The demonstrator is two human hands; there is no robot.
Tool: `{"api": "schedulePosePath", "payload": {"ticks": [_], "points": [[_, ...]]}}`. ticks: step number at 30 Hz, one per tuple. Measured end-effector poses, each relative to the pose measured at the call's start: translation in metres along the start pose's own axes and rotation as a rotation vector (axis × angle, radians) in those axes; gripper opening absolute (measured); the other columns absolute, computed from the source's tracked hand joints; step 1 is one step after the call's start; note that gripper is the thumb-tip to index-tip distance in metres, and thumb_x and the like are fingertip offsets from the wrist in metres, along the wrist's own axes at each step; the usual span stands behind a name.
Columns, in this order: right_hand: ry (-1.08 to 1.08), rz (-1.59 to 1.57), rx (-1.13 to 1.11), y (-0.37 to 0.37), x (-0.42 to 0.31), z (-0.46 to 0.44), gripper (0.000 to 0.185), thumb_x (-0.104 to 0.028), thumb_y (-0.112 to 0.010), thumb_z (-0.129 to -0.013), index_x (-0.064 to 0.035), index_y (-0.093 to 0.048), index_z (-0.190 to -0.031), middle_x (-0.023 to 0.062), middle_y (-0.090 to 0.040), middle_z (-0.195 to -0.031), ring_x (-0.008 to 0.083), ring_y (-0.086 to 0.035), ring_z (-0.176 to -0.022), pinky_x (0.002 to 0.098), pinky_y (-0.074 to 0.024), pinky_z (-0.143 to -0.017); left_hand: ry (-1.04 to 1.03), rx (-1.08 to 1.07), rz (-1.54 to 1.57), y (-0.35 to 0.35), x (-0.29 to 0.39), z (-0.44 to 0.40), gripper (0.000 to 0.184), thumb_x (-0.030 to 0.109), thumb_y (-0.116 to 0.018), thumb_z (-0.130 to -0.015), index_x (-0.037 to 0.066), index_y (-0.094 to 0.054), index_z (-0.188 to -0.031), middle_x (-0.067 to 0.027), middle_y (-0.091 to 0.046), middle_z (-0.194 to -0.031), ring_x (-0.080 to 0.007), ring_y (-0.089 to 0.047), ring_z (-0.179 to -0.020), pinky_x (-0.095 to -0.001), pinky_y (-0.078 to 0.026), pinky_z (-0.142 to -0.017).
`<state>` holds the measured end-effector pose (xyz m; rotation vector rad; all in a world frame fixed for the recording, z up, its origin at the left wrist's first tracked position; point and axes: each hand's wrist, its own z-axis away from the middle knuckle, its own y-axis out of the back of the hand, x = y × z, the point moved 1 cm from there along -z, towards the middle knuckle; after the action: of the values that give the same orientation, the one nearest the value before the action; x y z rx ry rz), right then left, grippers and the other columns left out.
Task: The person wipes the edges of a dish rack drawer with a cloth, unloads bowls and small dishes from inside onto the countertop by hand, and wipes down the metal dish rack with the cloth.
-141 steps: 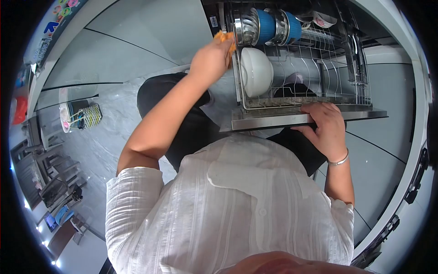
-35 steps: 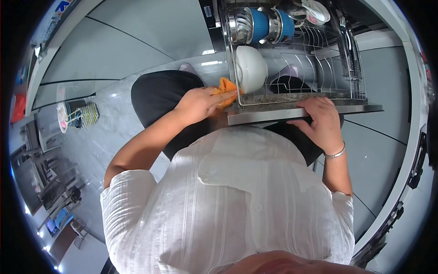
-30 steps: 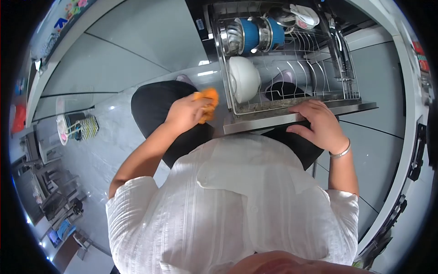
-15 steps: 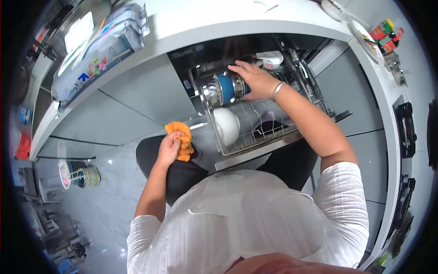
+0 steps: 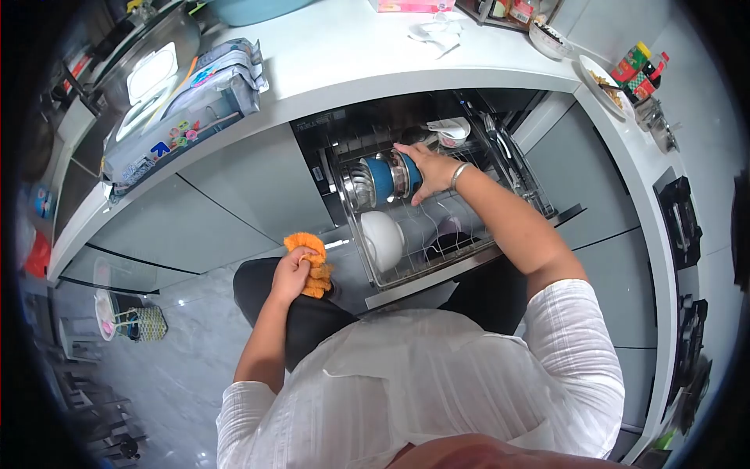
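Note:
My left hand (image 5: 291, 273) is closed around a bunched orange cloth (image 5: 314, 266) above my left thigh. In the pulled-out dishwasher rack (image 5: 437, 248), my right hand (image 5: 434, 173) grips the rim of the rightmost blue bowl (image 5: 412, 173), with fingers at its top and the thumb lower down. That bowl stands on edge in a row with another blue bowl (image 5: 380, 181) and a clear glass bowl (image 5: 359, 186). Nearer to me a large white bowl (image 5: 381, 241) leans in the rack. Behind the hand sits a small white cup (image 5: 453, 133).
Cutlery (image 5: 504, 144) lines the right side of the rack. On the white counter (image 5: 336, 47) are a pack of wipes (image 5: 187, 117), a crumpled tissue (image 5: 439, 33), a plate of food (image 5: 601, 84) and a small bowl (image 5: 550, 41). A stove (image 5: 678, 211) is at the right.
My view has tilted up, showing more of the counter. My right hand has shifted slightly and its fingers now sit at the bowl's rim. The left hand still holds the cloth.

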<state>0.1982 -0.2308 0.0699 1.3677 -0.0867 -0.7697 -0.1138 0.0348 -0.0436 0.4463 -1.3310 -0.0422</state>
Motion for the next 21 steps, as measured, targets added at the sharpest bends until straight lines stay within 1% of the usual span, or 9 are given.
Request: {"api": "schedulePosePath", "payload": {"ticks": [2, 5, 8, 10, 12, 16, 18, 20, 21], "points": [[0.068, -0.006, 0.093, -0.006, 0.002, 0.0, 0.137, -0.032, -0.096, -0.049, -0.0143, -0.012, -0.155, 0.0221, -0.037, -0.141, 0.0398, -0.046, -0.128, 0.0404, -0.0415, -0.107, 0.035, -0.011, 0.011, 0.0, -0.009, -0.003, 0.023, 0.006, -0.048, -0.09, 0.006, -0.067, -0.105, -0.0027, -0.062, -0.079, -0.0115, -0.057, -0.075, -0.0271, -0.046, -0.073], [0.122, -0.11, 0.137, -0.015, 0.003, -0.014, 0.134, -0.03, -0.096, -0.05, -0.014, -0.014, -0.154, 0.0222, -0.04, -0.137, 0.0406, -0.049, -0.124, 0.0411, -0.0428, -0.105, 0.101, -0.021, -0.059, 0.002, -0.002, -0.002, 0.024, 0.007, -0.048, -0.091, 0.005, -0.066, -0.105, -0.0039, -0.063, -0.081, -0.0125, -0.058, -0.076, -0.0273, -0.047, -0.074], [0.117, -0.083, 0.15, -0.012, -0.001, -0.014, 0.13, -0.029, -0.096, -0.051, -0.0131, -0.017, -0.153, 0.0222, -0.042, -0.133, 0.0412, -0.051, -0.121, 0.0418, -0.0439, -0.103, 0.098, -0.01, -0.053, 0.001, 0.001, 0.0, 0.024, 0.008, -0.047, -0.091, 0.005, -0.066, -0.105, -0.0049, -0.064, -0.083, -0.0135, -0.06, -0.078, -0.0276, -0.047, -0.075], [0.109, -0.044, 0.152, -0.013, -0.002, -0.014, 0.125, -0.029, -0.095, -0.051, -0.0141, -0.021, -0.151, 0.0214, -0.043, -0.131, 0.0417, -0.053, -0.119, 0.0422, -0.0456, -0.101, -0.044, 0.014, -0.063, 0.0, -0.006, -0.003, 0.024, 0.007, -0.047, -0.091, 0.004, -0.066, -0.105, -0.0059, -0.066, -0.089, -0.0142, -0.061, -0.082, -0.0276, -0.047, -0.078], [-0.005, 0.006, 0.121, -0.011, -0.01, -0.011, 0.124, -0.029, -0.095, -0.052, -0.0149, -0.022, -0.15, 0.021, -0.044, -0.131, 0.0412, -0.053, -0.12, 0.0429, -0.0462, -0.101, 0.068, -0.018, -0.037, 0.002, -0.006, -0.004, 0.024, 0.007, -0.047, -0.09, 0.004, -0.066, -0.105, -0.0062, -0.067, -0.091, -0.0145, -0.061, -0.084, -0.0278, -0.047, -0.08], [-0.179, 0.009, 0.104, -0.008, -0.027, 0.001, 0.121, -0.033, -0.094, -0.053, -0.0151, -0.024, -0.15, 0.0215, -0.042, -0.134, 0.0411, -0.053, -0.121, 0.0439, -0.0466, -0.101, 0.01, 0.005, -0.061, 0.001, -0.01, -0.007, 0.025, 0.007, -0.048, -0.09, 0.005, -0.066, -0.106, -0.0065, -0.066, -0.09, -0.0148, -0.061, -0.083, -0.0278, -0.047, -0.079], [-0.161, -0.05, 0.156, -0.014, -0.016, 0.007, 0.118, -0.034, -0.094, -0.053, -0.0146, -0.026, -0.149, 0.024, -0.04, -0.134, 0.0435, -0.052, -0.121, 0.0426, -0.0448, -0.103, 0.007, 0.014, -0.063, 0.0, -0.008, -0.006, 0.025, 0.006, -0.048, -0.089, 0.005, -0.066, -0.106, -0.007, -0.066, -0.089, -0.0153, -0.061, -0.083, -0.028, -0.047, -0.079], [-0.15, -0.117, 0.199, -0.02, -0.002, 0.013, 0.117, -0.034, -0.093, -0.053, -0.0139, -0.028, -0.148, 0.0254, -0.04, -0.134, 0.0445, -0.051, -0.121, 0.0414, -0.0433, -0.105, 0.113, -0.005, -0.055, 0.001, -0.001, -0.003, 0.025, 0.006, -0.048, -0.088, 0.005, -0.067, -0.106, -0.0073, -0.064, -0.086, -0.0159, -0.061, -0.08, -0.0286, -0.047, -0.077], [-0.132, -0.179, 0.213, -0.019, 0.001, 0.019, 0.112, -0.035, -0.093, -0.054, -0.0127, -0.032, -0.145, 0.0258, -0.04, -0.133, 0.0425, -0.047, -0.125, 0.0406, -0.0398, -0.107, 0.161, -0.014, -0.05, 0.002, 0.004, -0.003, 0.025, 0.006, -0.049, -0.088, 0.005, -0.067, -0.105, -0.0075, -0.064, -0.084, -0.0162, -0.06, -0.078, -0.0288, -0.047, -0.076]]}}
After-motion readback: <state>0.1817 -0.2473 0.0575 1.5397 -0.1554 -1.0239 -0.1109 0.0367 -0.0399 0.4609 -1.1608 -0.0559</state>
